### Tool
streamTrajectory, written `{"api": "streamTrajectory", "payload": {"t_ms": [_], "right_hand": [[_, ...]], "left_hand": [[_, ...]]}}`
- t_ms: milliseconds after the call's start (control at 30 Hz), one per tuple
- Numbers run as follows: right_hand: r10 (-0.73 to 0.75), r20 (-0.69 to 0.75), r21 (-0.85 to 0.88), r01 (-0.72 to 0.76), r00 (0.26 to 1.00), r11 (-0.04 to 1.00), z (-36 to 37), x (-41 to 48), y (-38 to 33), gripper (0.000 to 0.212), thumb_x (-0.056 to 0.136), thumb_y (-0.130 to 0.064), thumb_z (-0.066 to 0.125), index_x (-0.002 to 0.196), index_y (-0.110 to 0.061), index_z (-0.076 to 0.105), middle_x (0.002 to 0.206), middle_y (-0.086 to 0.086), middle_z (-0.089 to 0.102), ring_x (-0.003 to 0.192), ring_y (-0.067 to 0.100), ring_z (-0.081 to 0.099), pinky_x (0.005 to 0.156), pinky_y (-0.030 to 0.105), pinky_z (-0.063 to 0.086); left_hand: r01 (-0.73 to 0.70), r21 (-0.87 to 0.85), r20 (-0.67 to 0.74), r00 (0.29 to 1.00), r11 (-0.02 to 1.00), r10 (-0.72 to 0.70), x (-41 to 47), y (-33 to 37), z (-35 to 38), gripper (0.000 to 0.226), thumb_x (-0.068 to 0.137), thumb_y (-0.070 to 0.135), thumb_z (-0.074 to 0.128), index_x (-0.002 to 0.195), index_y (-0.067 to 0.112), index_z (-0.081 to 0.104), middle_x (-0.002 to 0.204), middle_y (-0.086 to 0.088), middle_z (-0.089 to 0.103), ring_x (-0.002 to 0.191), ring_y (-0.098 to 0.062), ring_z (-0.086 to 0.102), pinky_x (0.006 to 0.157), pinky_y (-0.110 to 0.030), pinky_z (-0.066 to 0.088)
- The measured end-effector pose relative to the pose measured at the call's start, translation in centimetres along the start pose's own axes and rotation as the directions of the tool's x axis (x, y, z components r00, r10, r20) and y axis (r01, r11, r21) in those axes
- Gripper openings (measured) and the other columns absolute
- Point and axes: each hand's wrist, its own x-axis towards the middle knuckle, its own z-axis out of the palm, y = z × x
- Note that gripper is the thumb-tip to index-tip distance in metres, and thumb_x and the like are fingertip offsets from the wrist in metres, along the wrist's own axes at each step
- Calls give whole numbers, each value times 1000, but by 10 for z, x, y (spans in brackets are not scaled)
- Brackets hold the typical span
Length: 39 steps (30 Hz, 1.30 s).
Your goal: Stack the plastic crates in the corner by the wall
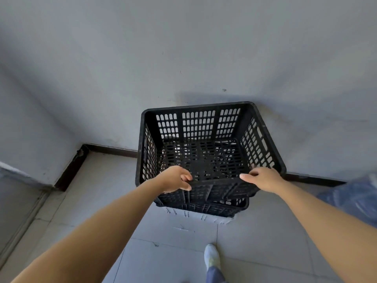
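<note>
Left hand (175, 179) and right hand (263, 179) grip the near rim of the black slotted crate (204, 127), just above a lower crate (204, 209) and seemingly askew. Square the corners first, then lower evenly toward the wall (183, 48) beyond.

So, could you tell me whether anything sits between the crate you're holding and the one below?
Nothing visible does; the left hand and right hand grip the top crate, directly over the lower crate.

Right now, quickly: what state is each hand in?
Left hand: fingers curled round the near rim of the top crate.
Right hand: grips the same rim.
</note>
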Motion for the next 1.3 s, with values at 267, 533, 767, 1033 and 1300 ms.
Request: {"api": "streamTrajectory", "payload": {"t_ms": [267, 533, 767, 1033, 1300], "right_hand": [[-138, -257, -153, 100, 957, 983, 34, -27, -6, 56, 89, -58, 44, 110, -10, 63, 98, 9, 68, 95, 27, 60, 87, 39, 42], [-108, -309, -152, 63, 945, 986, 54, -41, -35, 52, 93, -53, 40, 116, -12, 61, 97, 11, 69, 95, 32, 60, 77, 39, 50], [-64, -252, -64, 50, 966, 997, 63, -49, -54, 41, 98, -41, 39, 73, -10, 51, 72, 5, 56, 77, 29, 59, 49, 29, 34], [-136, -215, -241, 82, 967, 967, 64, -52, -44, 19, 99, -28, 44, 92, -13, 54, 79, 5, 60, 88, 32, 64, 46, 29, 32], [-37, -242, -308, -40, 970, 951, 48, -50, -34, 25, 97, -21, 46, 74, -11, 45, 87, 10, 64, 89, 34, 62, 63, 33, 41]], "left_hand": [[-62, 125, -199, 976, 990, 86, -14, -18, 17, 29, 89, 11, 59, 115, 18, 67, 112, -2, 69, 63, -12, 57, 59, -23, 46], [37, 185, -353, 935, 982, 31, -17, -41, 11, 32, 94, 9, 50, 122, 17, 63, 117, -6, 66, 87, -23, 63, 72, -28, 49], [133, 179, -399, 916, 975, -52, -12, -52, -7, 34, 94, 5, 49, 122, 18, 63, 111, -10, 67, 79, -23, 58, 72, -32, 51], [113, 140, -388, 920, 984, -51, -17, -46, 8, 32, 95, 9, 48, 121, 19, 63, 116, -7, 66, 90, -27, 63, 75, -33, 51], [105, 152, -350, 935, 983, -46, -10, -26, 17, 28, 93, 14, 52, 116, 22, 67, 104, -6, 70, 83, -25, 63, 76, -35, 54]]}}
